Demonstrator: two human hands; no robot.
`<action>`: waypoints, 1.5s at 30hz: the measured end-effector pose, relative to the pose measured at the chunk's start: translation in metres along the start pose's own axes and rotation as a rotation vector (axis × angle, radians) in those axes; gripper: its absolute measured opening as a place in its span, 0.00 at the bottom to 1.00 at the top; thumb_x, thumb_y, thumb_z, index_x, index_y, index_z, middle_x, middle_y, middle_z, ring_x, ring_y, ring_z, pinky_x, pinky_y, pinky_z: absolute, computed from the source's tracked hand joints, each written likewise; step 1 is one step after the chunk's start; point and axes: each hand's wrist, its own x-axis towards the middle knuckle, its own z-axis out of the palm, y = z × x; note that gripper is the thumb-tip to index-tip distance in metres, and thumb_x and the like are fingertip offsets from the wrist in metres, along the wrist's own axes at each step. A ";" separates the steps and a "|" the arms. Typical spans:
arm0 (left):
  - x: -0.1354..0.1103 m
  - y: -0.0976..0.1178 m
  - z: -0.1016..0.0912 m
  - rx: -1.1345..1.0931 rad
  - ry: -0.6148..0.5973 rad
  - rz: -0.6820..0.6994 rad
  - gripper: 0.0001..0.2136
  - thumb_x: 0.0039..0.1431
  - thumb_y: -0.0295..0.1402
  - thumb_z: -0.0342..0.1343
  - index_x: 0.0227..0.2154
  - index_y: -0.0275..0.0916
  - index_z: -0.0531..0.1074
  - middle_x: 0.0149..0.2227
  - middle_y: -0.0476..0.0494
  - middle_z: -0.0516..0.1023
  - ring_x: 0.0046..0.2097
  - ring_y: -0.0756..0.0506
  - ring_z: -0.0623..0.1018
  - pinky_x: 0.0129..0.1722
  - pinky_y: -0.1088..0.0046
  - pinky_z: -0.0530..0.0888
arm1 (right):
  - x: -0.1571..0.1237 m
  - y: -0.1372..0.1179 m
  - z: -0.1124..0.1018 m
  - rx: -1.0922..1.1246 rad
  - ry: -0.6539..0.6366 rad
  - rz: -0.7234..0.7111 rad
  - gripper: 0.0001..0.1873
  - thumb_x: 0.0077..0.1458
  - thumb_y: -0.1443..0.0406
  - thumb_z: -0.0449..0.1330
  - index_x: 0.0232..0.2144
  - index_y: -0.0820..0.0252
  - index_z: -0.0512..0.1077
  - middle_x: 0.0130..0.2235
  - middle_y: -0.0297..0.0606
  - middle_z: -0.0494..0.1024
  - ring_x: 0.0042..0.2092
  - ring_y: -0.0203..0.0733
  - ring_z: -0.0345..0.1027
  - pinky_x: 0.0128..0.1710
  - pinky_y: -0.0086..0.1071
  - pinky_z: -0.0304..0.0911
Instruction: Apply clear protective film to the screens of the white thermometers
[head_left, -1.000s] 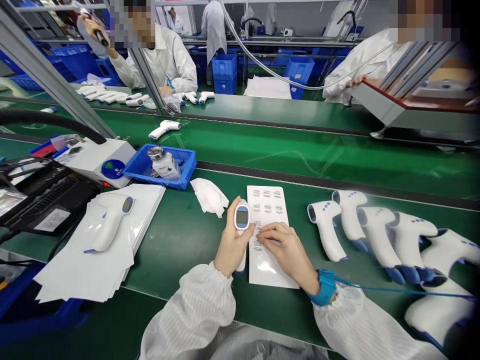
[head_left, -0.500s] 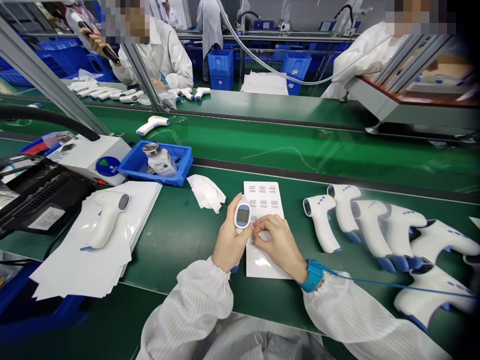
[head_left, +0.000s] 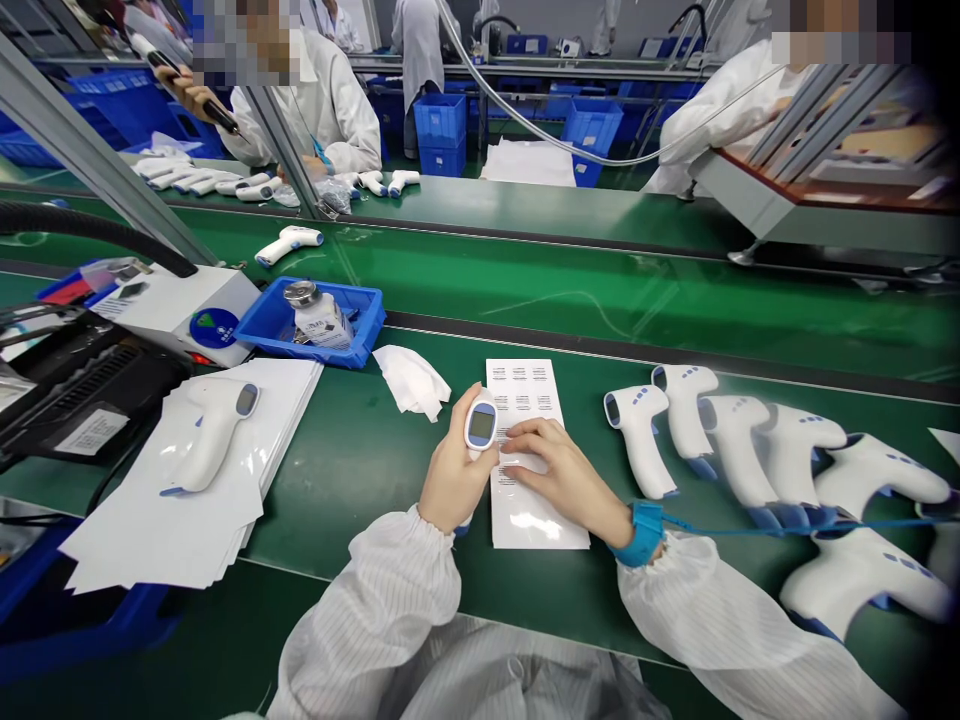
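My left hand (head_left: 454, 480) is wrapped around a white and blue infrared thermometer (head_left: 481, 426), its small grey screen facing up at me. Most of its handle is hidden by the hand and wrist. Close to the thermometer's right side is my right hand (head_left: 562, 472), fingers stretched out and thumb apart from them. I cannot tell whether its fingertips touch the casing. Beneath that hand lies a white sheet of printed labels (head_left: 529, 525), partly covered. A blue wrist strap (head_left: 639, 533) with a cord circles my right wrist.
Several thermometers (head_left: 641, 440) lie at the right; another thermometer (head_left: 214, 440) rests on stacked paper (head_left: 277, 400) at the left. A crumpled cloth (head_left: 411, 382) and blue tray (head_left: 367, 340) with a bottle (head_left: 319, 315) sit ahead. Beyond runs a green conveyor belt (head_left: 525, 280); co-workers sit opposite.
My right hand's pinched fingers have straightened and spread beside the thermometer. The thermometer in my left hand has shifted only slightly. On the belt, a thermometer has moved a little left.
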 end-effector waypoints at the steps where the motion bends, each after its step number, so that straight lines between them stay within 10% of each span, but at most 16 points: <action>1: 0.000 0.000 0.000 -0.004 -0.002 -0.004 0.31 0.58 0.27 0.52 0.63 0.52 0.52 0.58 0.47 0.70 0.50 0.43 0.75 0.48 0.64 0.73 | 0.001 0.001 0.001 -0.010 0.006 0.005 0.06 0.55 0.67 0.62 0.37 0.52 0.73 0.45 0.38 0.74 0.51 0.48 0.67 0.52 0.46 0.64; 9: 0.009 -0.002 0.006 -0.007 0.030 0.082 0.32 0.59 0.26 0.50 0.65 0.51 0.49 0.62 0.46 0.65 0.54 0.42 0.73 0.55 0.61 0.69 | -0.006 -0.009 0.006 0.058 0.027 -0.064 0.06 0.59 0.70 0.57 0.31 0.55 0.69 0.40 0.39 0.74 0.45 0.44 0.68 0.46 0.41 0.65; 17: 0.000 0.013 0.012 0.018 -0.034 0.073 0.33 0.59 0.27 0.52 0.65 0.52 0.49 0.66 0.48 0.59 0.64 0.39 0.62 0.62 0.58 0.61 | -0.045 -0.059 -0.035 0.517 -0.465 0.176 0.07 0.61 0.61 0.57 0.32 0.57 0.68 0.33 0.34 0.75 0.30 0.35 0.71 0.30 0.28 0.66; 26: -0.041 0.000 0.048 -0.329 -0.123 -0.151 0.34 0.63 0.36 0.52 0.67 0.52 0.43 0.65 0.40 0.59 0.53 0.37 0.74 0.48 0.58 0.75 | -0.022 -0.045 -0.042 0.152 0.126 0.070 0.04 0.59 0.66 0.58 0.31 0.54 0.72 0.48 0.39 0.70 0.54 0.46 0.64 0.54 0.41 0.59; 45: -0.040 0.002 0.052 -0.232 -0.083 -0.109 0.32 0.58 0.23 0.47 0.64 0.51 0.47 0.67 0.46 0.53 0.64 0.38 0.61 0.56 0.61 0.69 | 0.000 -0.037 -0.055 0.363 -0.011 0.059 0.03 0.57 0.66 0.60 0.30 0.58 0.73 0.39 0.36 0.78 0.42 0.41 0.72 0.45 0.35 0.66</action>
